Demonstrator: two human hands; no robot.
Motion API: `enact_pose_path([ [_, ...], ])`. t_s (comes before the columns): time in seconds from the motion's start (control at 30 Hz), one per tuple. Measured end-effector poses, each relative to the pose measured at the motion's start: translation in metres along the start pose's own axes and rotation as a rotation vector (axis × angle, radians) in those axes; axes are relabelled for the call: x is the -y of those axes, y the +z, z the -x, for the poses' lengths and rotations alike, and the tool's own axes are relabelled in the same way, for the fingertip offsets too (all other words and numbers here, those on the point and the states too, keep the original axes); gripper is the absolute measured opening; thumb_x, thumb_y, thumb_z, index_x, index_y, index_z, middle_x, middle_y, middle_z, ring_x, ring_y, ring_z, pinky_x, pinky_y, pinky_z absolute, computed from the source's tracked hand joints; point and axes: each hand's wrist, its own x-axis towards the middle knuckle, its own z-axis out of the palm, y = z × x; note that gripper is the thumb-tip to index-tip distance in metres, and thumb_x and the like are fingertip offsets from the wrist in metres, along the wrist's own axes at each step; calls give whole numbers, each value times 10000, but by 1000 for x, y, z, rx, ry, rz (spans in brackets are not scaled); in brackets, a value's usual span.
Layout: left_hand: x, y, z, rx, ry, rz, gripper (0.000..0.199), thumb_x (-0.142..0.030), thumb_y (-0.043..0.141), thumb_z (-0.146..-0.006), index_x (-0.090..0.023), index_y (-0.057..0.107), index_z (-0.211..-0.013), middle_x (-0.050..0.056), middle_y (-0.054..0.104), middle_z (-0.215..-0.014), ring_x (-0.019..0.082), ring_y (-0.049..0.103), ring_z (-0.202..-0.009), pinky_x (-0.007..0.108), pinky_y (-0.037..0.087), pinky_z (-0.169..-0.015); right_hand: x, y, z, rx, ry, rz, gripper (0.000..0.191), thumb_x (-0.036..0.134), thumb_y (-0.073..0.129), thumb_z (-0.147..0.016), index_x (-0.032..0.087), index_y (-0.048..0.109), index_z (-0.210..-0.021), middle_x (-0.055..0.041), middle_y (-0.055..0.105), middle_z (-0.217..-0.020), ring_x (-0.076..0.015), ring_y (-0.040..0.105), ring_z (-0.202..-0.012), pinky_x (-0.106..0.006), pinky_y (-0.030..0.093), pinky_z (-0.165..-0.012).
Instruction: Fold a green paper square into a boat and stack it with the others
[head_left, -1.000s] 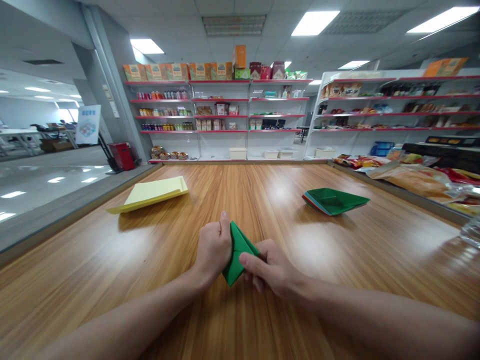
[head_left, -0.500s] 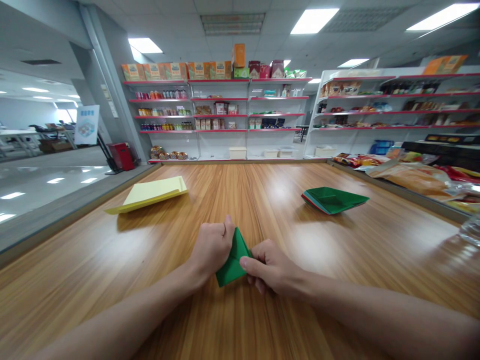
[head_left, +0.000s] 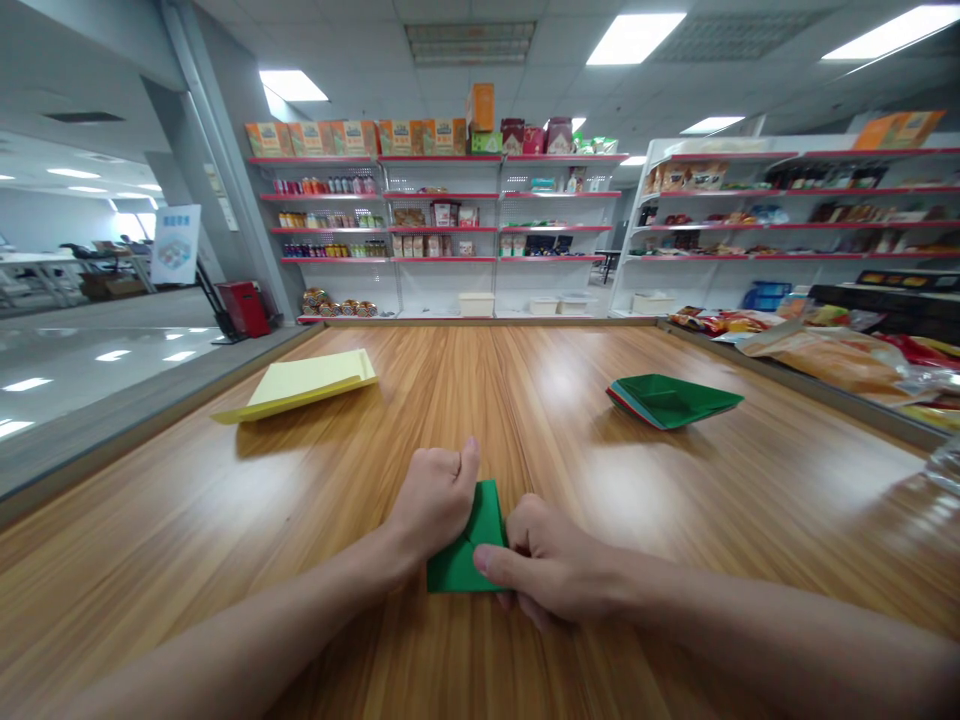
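Note:
A small folded piece of green paper [head_left: 466,568] is held between my two hands, just above the near part of the wooden table. My left hand [head_left: 439,500] is closed on its upper left side, thumb pointing up and fingers curled behind the sheet. My right hand [head_left: 551,560] pinches the right edge, with its thumb lying flat on the front and the other fingers underneath. Crease lines run across the visible face of the paper. Part of the left side is hidden behind my left hand.
On the wooden table [head_left: 480,390], a stack of yellow paper [head_left: 307,385] lies at the left and a stack of coloured paper [head_left: 671,400], green on top, at the right. Snack bags [head_left: 832,360] crowd the right edge beside clear plastic [head_left: 945,465]. Stocked shelves [head_left: 442,228] stand behind.
The green paper has turned in my hands so its lower edge is now roughly level. Both hands have shifted slightly, the right one down towards me.

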Motion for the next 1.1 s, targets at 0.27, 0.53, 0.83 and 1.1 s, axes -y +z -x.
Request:
enact_pose_path([
  [0.27,-3,6,12,293,-18,122,509,-483,282,-882,-187,210,-474,-16,180,-484,80,196,-422,244,114,-414,8,-5,6,80,-155,22,686,558,291,-930,136,446,-411,-24,423,-337,-43,392,-328,-154,401,-441],
  [0.53,-4,4,8,13,50,3,522,-439,285,-899,-186,208,-449,-11,188,-455,78,177,-412,258,86,-413,3,-2,3,70,-69,-52,483,494,463,-873,136,459,-549,23,435,-414,-46,365,-328,-147,258,-325],
  [0.83,-9,2,10,63,92,6,518,-402,266,-918,-180,192,-456,-17,164,-464,72,170,-404,262,101,-424,12,2,8,177,-180,-8,408,261,382,-886,133,456,-506,-5,497,-420,-56,459,-398,-137,393,-443],
  [1.1,-6,2,11,52,63,40,525,-420,268,-925,-184,190,-463,-21,171,-462,72,175,-406,259,105,-419,10,6,5,237,-110,-76,286,117,386,-840,123,511,-583,15,509,-427,-66,531,-510,-162,469,-618],
])
